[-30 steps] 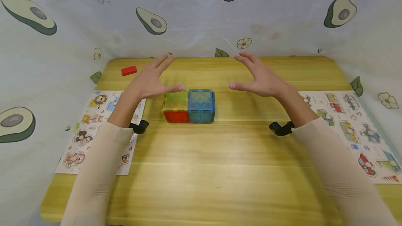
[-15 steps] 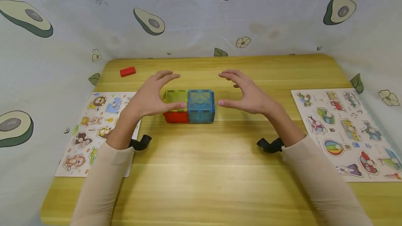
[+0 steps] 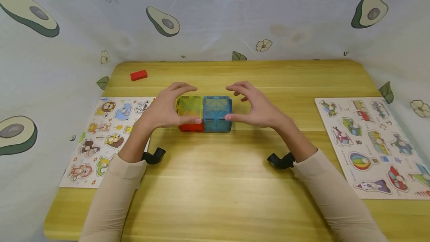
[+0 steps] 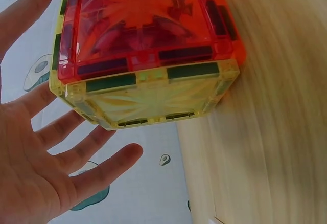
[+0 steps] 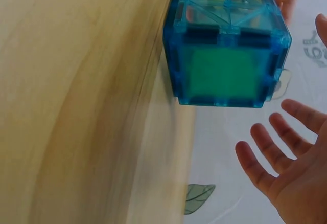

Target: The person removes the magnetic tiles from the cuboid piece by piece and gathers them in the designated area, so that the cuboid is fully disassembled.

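Two cubes of translucent magnetic tiles stand side by side on the table. The left cube has a yellow top and side and a red front; the right cube is blue. My left hand is spread around the left cube's outer end, thumb passing before its front in the head view. Beside the blue cube, my right hand is spread likewise, its thumb tip overlapping the cube's front corner. In the right wrist view, the right fingers stand apart from the blue cube. Whether either thumb touches is unclear.
A small red block lies at the table's back left. An animal puzzle board lies at the left, partly under my left arm, and a vehicle puzzle board at the right. An avocado-print cloth hangs behind the table.
Both hands have come down and toward the viewer, then closer in around the two cubes. The right hand has moved left to the blue cube. The cubes have stayed in place.
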Available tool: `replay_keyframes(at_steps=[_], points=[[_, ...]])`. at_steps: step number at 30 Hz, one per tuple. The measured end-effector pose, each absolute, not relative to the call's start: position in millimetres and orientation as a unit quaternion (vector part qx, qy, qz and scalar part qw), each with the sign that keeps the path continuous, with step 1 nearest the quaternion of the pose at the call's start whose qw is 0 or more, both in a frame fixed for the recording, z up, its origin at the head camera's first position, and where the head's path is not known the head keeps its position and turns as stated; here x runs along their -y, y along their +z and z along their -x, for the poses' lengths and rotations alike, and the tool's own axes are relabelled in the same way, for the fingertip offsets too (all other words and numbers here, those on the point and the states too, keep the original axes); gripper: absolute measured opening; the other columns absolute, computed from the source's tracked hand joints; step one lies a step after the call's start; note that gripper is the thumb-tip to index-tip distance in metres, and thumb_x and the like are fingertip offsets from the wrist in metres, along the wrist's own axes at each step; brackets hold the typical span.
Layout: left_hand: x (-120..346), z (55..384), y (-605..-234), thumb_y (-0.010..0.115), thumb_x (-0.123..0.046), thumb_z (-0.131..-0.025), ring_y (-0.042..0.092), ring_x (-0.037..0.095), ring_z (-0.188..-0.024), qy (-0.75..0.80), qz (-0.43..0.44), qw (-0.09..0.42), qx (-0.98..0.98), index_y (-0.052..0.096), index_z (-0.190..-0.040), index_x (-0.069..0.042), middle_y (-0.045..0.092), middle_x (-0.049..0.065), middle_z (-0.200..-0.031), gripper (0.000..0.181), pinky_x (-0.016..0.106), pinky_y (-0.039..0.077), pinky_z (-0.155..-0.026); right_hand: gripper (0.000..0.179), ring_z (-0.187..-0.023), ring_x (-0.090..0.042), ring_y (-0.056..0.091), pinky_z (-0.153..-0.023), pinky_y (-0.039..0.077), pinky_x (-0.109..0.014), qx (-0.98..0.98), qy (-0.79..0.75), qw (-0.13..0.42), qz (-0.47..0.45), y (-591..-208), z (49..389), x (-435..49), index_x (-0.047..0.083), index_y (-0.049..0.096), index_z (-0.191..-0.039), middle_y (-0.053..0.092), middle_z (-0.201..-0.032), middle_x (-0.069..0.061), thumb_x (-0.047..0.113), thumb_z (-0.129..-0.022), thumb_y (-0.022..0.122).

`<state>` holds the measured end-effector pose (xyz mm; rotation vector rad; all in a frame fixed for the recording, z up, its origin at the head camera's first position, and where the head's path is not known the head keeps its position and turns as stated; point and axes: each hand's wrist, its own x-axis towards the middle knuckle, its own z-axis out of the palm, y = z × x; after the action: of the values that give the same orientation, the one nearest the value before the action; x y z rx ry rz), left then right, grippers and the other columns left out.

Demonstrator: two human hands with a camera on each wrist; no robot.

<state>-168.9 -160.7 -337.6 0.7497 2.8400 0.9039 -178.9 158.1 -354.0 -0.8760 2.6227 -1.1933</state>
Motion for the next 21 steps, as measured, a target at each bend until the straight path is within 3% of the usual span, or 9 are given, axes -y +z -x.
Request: replay_keyframes(at_steps=[7,14,21], points=[[162.0,170.0,-339.1,0.086,-0.054,-0.075,0.042,0.037,-0.146,0.295,-0.250,0.045,-0.921,0.055,-0.149,-0.022,0.045,0.009,-0.158,0.086,0.065,0.038,-0.114,0.081,-0.131,-0.034,0.049,-0.107,0.047,-0.056,-0.865,-0.402,0.070,0.292,-358.5,177.0,-150.7,0.020,0.048,-0.153,0.044,-0.149,-0.004,0.039,-0.084,0.085],[159.8,169.9,-341.3,0.087,-0.053,-0.075,0.044,0.036,-0.144,0.305,-0.246,0.055,-0.918,0.057,-0.148,-0.021,0.047,0.008,-0.156,0.085,0.063,0.040,-0.113,0.080,-0.126,-0.026,0.049,-0.106,0.048,-0.056,-0.864,-0.405,0.070,0.291,-360.5,176.3,-144.4,0.020,0.050,-0.153,0.046,-0.146,-0.006,0.038,-0.084,0.086],[158.1,170.9,-342.8,0.087,-0.053,-0.075,0.045,0.037,-0.142,0.302,-0.244,0.065,-0.919,0.057,-0.148,-0.022,0.049,0.009,-0.154,0.085,0.063,0.039,-0.113,0.081,-0.127,-0.026,0.048,-0.105,0.047,-0.055,-0.867,-0.398,0.071,0.291,-363.6,177.8,-138.7,0.019,0.051,-0.152,0.047,-0.142,-0.004,0.041,-0.082,0.087]])
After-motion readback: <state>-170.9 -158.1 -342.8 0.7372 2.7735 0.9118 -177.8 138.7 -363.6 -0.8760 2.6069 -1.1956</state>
